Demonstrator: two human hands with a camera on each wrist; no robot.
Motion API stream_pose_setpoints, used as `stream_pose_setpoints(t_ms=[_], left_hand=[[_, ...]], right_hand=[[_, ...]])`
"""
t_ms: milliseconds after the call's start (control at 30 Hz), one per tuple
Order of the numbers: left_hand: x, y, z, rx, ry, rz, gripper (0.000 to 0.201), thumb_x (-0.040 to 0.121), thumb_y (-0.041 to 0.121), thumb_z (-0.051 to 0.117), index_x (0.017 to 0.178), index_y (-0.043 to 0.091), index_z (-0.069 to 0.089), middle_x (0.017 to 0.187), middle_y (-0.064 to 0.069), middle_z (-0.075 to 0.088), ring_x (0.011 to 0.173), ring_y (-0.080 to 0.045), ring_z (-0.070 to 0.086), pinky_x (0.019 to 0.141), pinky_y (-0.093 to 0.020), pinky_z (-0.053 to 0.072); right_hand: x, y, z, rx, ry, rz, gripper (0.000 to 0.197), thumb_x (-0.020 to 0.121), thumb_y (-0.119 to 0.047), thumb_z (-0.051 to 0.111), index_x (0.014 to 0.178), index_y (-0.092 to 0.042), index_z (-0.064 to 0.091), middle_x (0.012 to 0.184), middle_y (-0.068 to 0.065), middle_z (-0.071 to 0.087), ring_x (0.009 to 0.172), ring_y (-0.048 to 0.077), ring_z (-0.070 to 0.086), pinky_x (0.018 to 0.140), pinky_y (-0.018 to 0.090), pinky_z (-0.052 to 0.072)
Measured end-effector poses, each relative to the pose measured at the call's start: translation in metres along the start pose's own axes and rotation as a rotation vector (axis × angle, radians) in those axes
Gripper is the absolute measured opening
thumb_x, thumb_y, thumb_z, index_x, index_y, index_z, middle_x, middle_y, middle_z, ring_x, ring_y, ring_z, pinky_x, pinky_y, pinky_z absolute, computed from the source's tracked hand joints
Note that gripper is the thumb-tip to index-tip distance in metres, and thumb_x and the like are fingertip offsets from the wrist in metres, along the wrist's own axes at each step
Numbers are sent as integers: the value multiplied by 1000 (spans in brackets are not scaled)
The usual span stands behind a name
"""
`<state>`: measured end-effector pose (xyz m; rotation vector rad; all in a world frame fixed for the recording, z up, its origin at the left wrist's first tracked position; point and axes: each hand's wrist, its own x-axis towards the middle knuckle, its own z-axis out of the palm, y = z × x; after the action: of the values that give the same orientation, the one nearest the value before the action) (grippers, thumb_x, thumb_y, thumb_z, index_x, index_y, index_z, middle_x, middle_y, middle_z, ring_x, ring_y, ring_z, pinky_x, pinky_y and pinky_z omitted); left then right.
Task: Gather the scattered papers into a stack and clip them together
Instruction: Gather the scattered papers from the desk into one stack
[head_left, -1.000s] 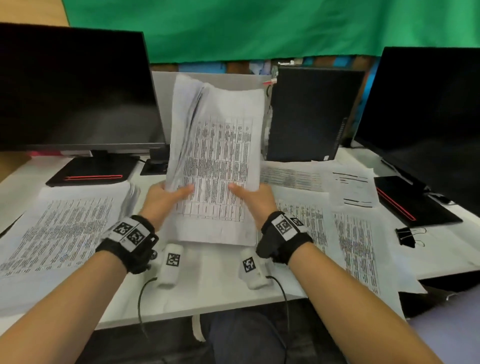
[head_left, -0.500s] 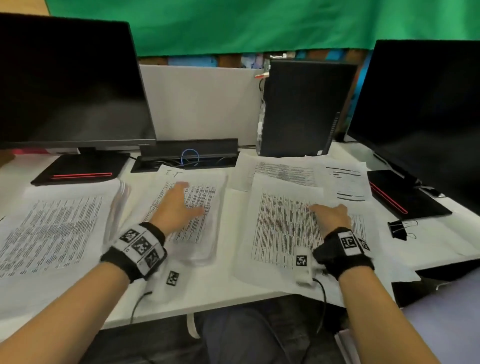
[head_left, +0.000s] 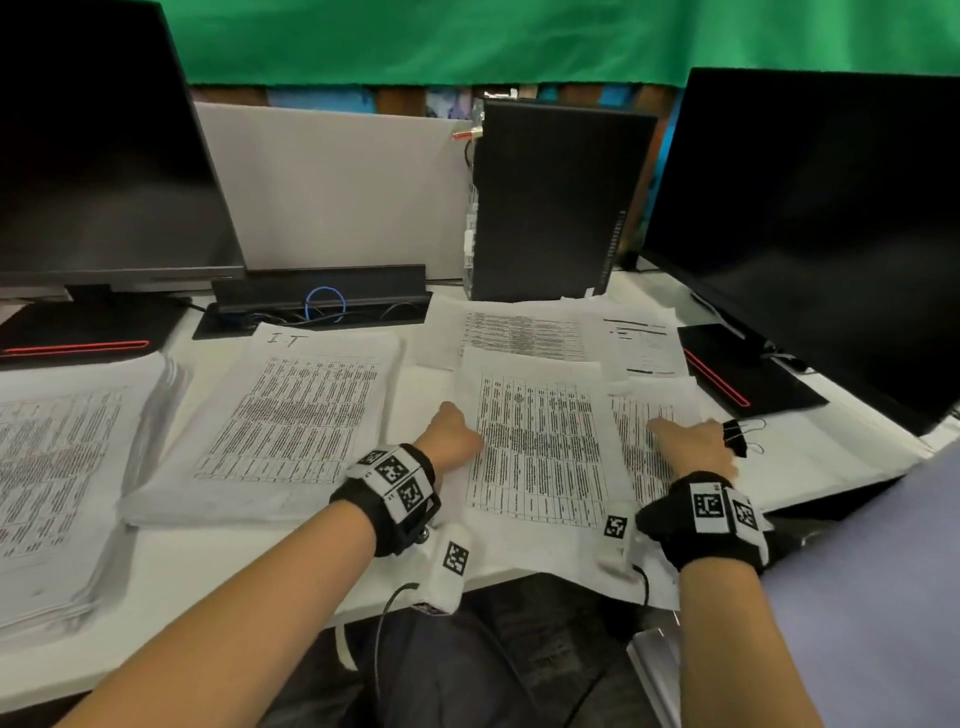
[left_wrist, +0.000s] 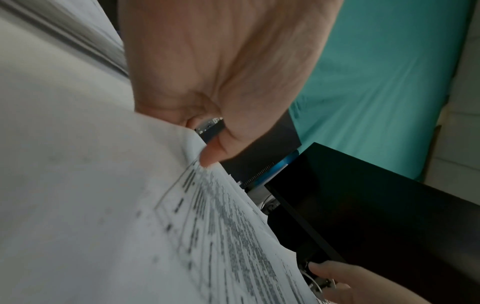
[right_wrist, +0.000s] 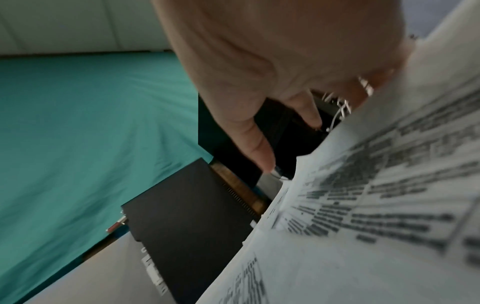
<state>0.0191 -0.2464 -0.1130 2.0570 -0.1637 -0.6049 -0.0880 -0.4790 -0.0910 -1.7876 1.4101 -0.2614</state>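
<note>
Gathering is under way: the left hand (head_left: 451, 435) pinches the left edge of the printed sheet (head_left: 540, 447) at centre frame, while the right hand (head_left: 693, 446), fingers spread, rests on loose papers (head_left: 644, 343) beside the binder clip (head_left: 736, 437). Next, I judge, slide these together on the desk (head_left: 218, 566). Half a second ago the left hand lay on the finished stack (head_left: 280, 421).

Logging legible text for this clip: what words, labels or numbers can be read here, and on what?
"IT", handwritten at the top of the middle paper stack.
Printed tables on the loose sheets: too small and blurred to read.
Square coded markers on the wrist bands: patterns, no words.
</note>
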Motion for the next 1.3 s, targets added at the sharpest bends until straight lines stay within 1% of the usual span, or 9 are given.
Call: stream_pose_setpoints(t_ms=[133, 300, 533, 633, 800, 900, 1033, 1167, 1300], left_hand=[[4, -2, 6, -265, -120, -82, 90, 63, 22, 84, 135, 2, 33, 135, -13, 49, 121, -32, 51, 99, -45, 45], [2, -4, 14, -189, -67, 132, 48, 79, 0, 70, 124, 5, 53, 120, -14, 63, 108, -28, 62, 96, -47, 50], [-46, 44, -40, 349, 189, 480, 28, 85, 22, 70, 109, 9, 65, 100, -5, 67, 85, -18, 65, 77, -34, 55], [-64, 72, -68, 446, 362, 547, 23, 84, 28, 70, 94, 8, 65, 79, 1, 59, 62, -9, 53, 51, -17, 38], [-79, 99, -119, 253, 620, 679, 26, 83, 28, 71, 81, 3, 65, 73, -9, 58, 61, -15, 53, 52, -21, 35], [-75, 99, -136, -134, 590, 709, 20, 86, 14, 63, 81, -5, 63, 65, -10, 54, 55, -1, 50, 56, -11, 39], [-52, 82, -125, -306, 326, 466, 12, 96, 7, 49, 93, 13, 60, 61, 18, 64, 64, 8, 59, 66, -7, 47], [-21, 49, -86, -605, 163, 222, 29, 89, -1, 60, 118, -4, 60, 102, -14, 68, 85, -27, 68, 75, -36, 58], [13, 5, -44, -504, 208, 5, 64, 79, -9, 68, 137, 2, 44, 124, -18, 60, 101, -28, 62, 90, -41, 50]], right_hand=[[-8, 3, 5, 75, -197, -52, 88, 63, -33, 75, 139, -6, 39, 136, 16, 52, 120, 38, 53, 103, 48, 45], [-23, 5, 22, 96, -356, -185, 87, 84, -2, 67, 153, -4, 13, 154, 15, 34, 142, 33, 34, 116, 43, 31], [-28, 2, 24, 107, -425, -312, 24, 88, -11, 65, 112, -13, 61, 124, 11, 65, 106, 25, 62, 93, 37, 51], [-22, 2, 21, 64, -248, -267, 57, 90, -33, 60, 140, -9, 46, 142, 16, 49, 127, 34, 49, 107, 42, 40], [16, 7, 19, 400, -192, -157, 108, 53, -50, 71, 147, -12, 34, 139, 15, 51, 122, 34, 54, 105, 52, 44], [8, -7, 10, 692, -330, -47, 48, 87, -16, 66, 131, -6, 51, 136, 19, 52, 107, 29, 58, 108, 44, 43], [5, -23, 8, 610, -460, -153, 14, 97, -8, 53, 109, -8, 62, 130, 20, 60, 114, 35, 61, 108, 47, 43], [-20, -60, -12, 20, -164, -696, 43, 104, -23, 42, 141, -3, 47, 146, 17, 47, 135, 31, 43, 113, 43, 32], [-36, -89, -31, 178, -158, -1004, 43, 104, -24, 42, 147, -18, 44, 147, 4, 47, 134, 13, 41, 116, 30, 29]])
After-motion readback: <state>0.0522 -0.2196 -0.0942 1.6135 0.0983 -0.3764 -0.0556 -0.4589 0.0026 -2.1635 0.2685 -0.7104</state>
